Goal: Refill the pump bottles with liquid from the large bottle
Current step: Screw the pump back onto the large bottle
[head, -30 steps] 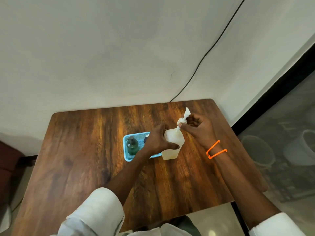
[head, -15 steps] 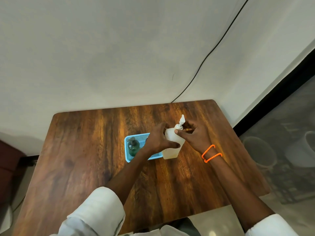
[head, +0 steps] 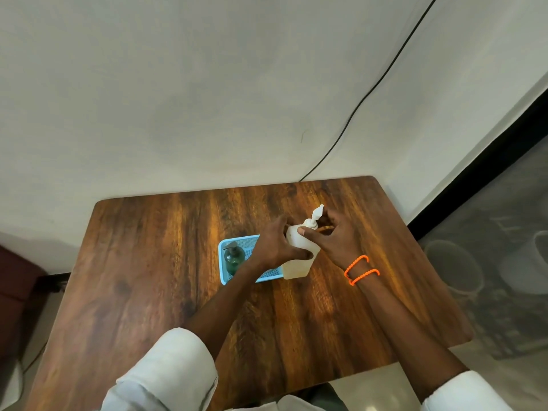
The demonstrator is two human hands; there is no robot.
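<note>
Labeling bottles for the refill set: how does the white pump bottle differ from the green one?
The white pump bottle is pale and opaque; the green pump bottle is dark and see-through. The white one stands on the table beside the blue tray, gripped by the left hand, with the right hand at its pump; the green one sits untouched in the tray. Both are upright.

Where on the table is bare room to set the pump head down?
Bare wood lies left of the blue basket, along the table edge right of the right hand, and nearer the sleeves. Crowded: white bottle, left hand.
</note>
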